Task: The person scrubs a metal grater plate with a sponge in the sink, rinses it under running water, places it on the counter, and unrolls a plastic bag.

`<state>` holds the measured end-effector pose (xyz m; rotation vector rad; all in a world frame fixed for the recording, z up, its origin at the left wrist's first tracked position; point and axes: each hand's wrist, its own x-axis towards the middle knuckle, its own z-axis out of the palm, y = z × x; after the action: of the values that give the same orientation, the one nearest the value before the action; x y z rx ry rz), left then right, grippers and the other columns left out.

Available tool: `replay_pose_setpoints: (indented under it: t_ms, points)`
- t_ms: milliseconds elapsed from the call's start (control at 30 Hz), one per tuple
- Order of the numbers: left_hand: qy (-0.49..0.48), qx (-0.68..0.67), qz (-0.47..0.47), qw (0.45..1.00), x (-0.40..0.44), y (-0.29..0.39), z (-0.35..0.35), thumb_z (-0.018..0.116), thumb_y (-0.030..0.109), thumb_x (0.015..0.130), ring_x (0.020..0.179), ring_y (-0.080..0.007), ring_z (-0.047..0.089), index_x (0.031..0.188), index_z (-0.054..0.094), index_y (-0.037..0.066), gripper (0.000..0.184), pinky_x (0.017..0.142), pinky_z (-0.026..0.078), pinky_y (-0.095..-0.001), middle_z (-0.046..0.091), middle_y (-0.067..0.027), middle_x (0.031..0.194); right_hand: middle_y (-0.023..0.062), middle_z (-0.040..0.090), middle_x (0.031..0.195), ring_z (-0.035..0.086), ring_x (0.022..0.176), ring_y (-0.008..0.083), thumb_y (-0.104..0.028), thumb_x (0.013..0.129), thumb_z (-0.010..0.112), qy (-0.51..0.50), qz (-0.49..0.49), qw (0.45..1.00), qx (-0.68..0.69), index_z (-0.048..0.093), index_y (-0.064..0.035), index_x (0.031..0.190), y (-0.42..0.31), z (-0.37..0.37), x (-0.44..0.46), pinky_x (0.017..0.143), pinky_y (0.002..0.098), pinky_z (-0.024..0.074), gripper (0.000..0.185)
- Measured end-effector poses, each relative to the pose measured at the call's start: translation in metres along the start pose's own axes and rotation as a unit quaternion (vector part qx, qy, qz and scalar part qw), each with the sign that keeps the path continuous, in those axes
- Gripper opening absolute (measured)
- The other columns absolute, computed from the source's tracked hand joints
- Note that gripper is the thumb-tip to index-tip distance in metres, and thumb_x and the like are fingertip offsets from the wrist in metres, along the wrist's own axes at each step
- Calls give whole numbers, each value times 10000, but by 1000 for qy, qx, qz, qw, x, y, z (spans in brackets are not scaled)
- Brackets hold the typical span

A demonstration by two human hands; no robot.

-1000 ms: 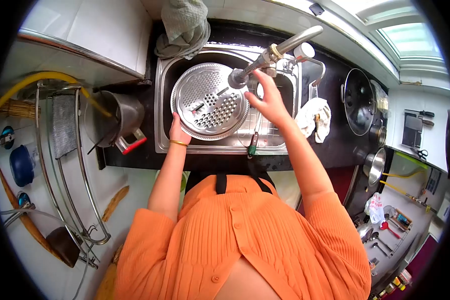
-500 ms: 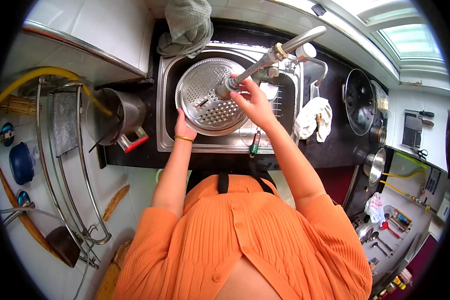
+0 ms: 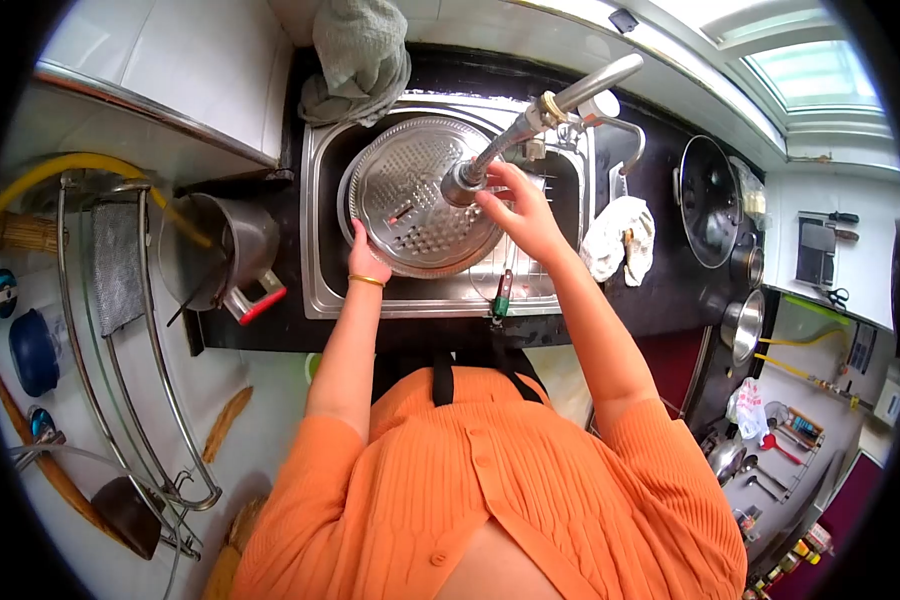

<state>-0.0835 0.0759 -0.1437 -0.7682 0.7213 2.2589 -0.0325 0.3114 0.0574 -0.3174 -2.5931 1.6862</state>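
Note:
A round metal grater plate [image 3: 410, 165] with patterned holes lies tilted over the left basin of the steel sink [image 3: 315, 290]. My left hand [image 3: 368, 258] grips its lower left rim. Above the plate's right part hangs the flexible faucet [image 3: 464, 184], its head held by the fingers of my right hand [image 3: 518, 210]. Under the plate, the edge of another round metal piece [image 3: 344, 200] shows at the left. A peeler-like tool with a green handle [image 3: 502, 295] rests at the sink's front edge. Whether water runs is too unclear to tell.
A grey cloth [image 3: 355, 60] hangs behind the sink at the left. On the right are a white cloth [image 3: 618, 240], a dark pan lid [image 3: 708, 200] and a metal bowl [image 3: 743, 328]. Left of the sink stands a metal pot [image 3: 245, 235] with a red-tipped handle.
My right hand has moved left and taken hold of the faucet head, which has swung lower over the plate. The plate has shifted slightly, and the rim beneath it now shows at the left.

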Motion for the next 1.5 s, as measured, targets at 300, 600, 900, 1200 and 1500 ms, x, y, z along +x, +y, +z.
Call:
replay_pose_setpoints:
  t_ms: [300, 600, 900, 1200, 1500]
  points:
    - [7, -13, -67, 998, 9, 8, -11, 420, 611, 879, 1096, -339, 516, 1050, 582, 31, 625, 961, 393, -504, 592, -138, 1145, 177, 598, 1078, 574, 975, 262, -269, 886, 572, 212, 74, 968, -113, 512, -14, 1211, 85, 6, -1, 857, 363, 440, 417]
    - [90, 72, 25, 993, 40, 7, -21, 471, 555, 893, 1114, -266, 519, 1251, 504, 62, 610, 949, 419, -394, 543, -106, 1237, -1, 608, 928, 524, 828, 76, -245, 952, 495, 153, 139, 923, 325, 594, -7, 1049, 113, 42, 41, 761, 236, 420, 276]
    - [252, 672, 351, 601, 53, -13, 82, 408, 433, 911, 1300, -387, 306, 1367, 342, 26, 615, 1040, 258, -527, 393, -194, 1361, -21, 572, 831, 472, 756, 49, -170, 969, 465, 204, 107, 911, 343, 582, -14, 906, 112, 49, 52, 697, 213, 400, 205]
    - [123, 740, 470, 464, 39, -64, 170, 443, 383, 904, 1385, -305, 190, 1424, 298, 127, 597, 1067, 166, -576, 366, -104, 1416, -6, 559, 808, 486, 726, 63, -139, 953, 461, 236, 164, 881, 375, 551, -18, 861, 113, 60, 66, 653, 226, 423, 177]
    - [-149, 828, 402, 362, -28, -38, 112, 562, 351, 824, 1337, -305, 276, 1365, 374, 123, 616, 1072, 213, -498, 411, -116, 1347, -1, 569, 777, 507, 693, 73, -142, 925, 493, 204, 189, 869, 409, 561, -29, 845, 129, 51, 62, 625, 237, 430, 155]
